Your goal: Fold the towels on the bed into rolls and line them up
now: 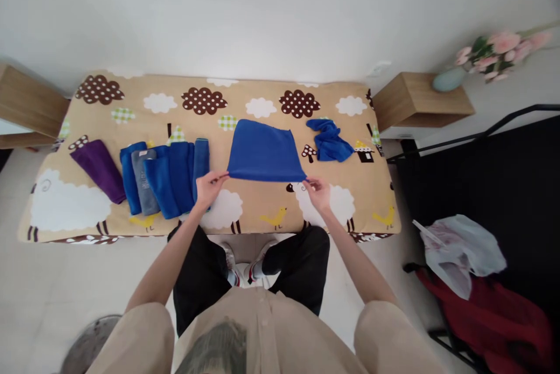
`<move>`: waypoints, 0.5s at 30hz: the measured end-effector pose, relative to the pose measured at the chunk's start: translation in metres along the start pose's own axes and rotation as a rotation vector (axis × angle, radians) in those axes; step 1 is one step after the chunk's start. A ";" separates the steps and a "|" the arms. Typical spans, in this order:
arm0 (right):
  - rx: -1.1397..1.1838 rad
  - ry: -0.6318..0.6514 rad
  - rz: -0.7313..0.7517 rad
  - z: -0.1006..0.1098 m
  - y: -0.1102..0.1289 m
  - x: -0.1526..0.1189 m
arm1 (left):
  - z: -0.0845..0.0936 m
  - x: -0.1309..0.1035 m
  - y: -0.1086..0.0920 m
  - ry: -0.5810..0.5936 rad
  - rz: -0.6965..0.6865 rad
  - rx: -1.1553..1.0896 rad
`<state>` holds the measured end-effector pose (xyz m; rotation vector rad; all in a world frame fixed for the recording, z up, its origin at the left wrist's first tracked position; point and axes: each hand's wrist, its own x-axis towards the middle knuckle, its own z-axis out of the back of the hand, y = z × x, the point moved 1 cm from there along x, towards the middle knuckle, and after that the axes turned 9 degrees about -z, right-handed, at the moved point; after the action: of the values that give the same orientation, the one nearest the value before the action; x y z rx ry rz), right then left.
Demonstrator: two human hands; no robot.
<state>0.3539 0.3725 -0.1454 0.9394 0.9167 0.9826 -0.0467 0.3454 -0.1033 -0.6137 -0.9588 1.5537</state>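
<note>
A blue cloth [265, 149] is spread out at the middle of a patterned bed-like surface [258, 210]. My left hand [211, 187] pinches its near left corner, and my right hand [318, 192] pinches its near right corner, so the near edge is stretched straight between them. To the right lies a crumpled blue cloth [331, 142]. On the left, several folded blue cloths [161, 178] and a grey one [146, 181] sit side by side, partly overlapping. A folded purple cloth [100, 171] rests at their left.
Wooden cabinets stand at the left [32, 102] and right [420, 100] ends; a vase with pink flowers [450, 79] is on the right one. At the lower right are a white plastic bag [466, 245] and a red item [499, 315]. A white wall runs behind.
</note>
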 end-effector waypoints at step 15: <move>-0.266 0.108 -0.412 -0.046 -0.137 -0.050 | -0.081 -0.085 0.116 0.309 0.554 -0.021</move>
<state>0.3320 0.2990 -0.2783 0.4515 0.9928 0.7801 -0.0259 0.2809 -0.2539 -1.1674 -0.5938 1.8552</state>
